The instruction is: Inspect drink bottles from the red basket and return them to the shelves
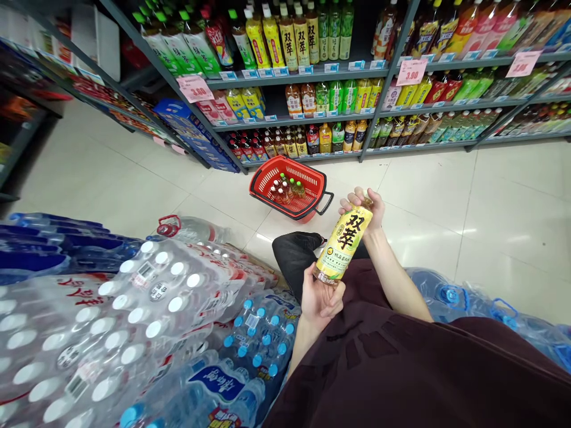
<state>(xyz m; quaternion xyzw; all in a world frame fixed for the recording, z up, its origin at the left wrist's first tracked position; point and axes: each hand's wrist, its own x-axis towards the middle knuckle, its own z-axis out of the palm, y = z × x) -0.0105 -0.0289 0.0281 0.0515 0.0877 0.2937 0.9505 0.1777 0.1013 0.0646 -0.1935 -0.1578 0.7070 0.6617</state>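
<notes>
A drink bottle (pixel 345 244) with a yellow label and large dark characters is held at a slant in front of my body, its label facing up. My left hand (pixel 322 300) is closed around its base from below. Around the neck, near the pale cap, the fingers of my right hand (pixel 373 211) are wrapped, partly covering the top. Just beyond the bottle, on the floor, stands a red shopping basket (pixel 263 172) with a black handle. Several small bottles (pixel 284 187) with white and green caps lie inside it.
Shelves (pixel 307 72) of bottled drinks run along the far side, with pink price signs (pixel 411 72). Shrink-wrapped packs of bottled water (pixel 147 291) are stacked at my left. Large blue water jugs (pixel 450 294) stand at my right. Pale floor tiles (pixel 428 196) lie between.
</notes>
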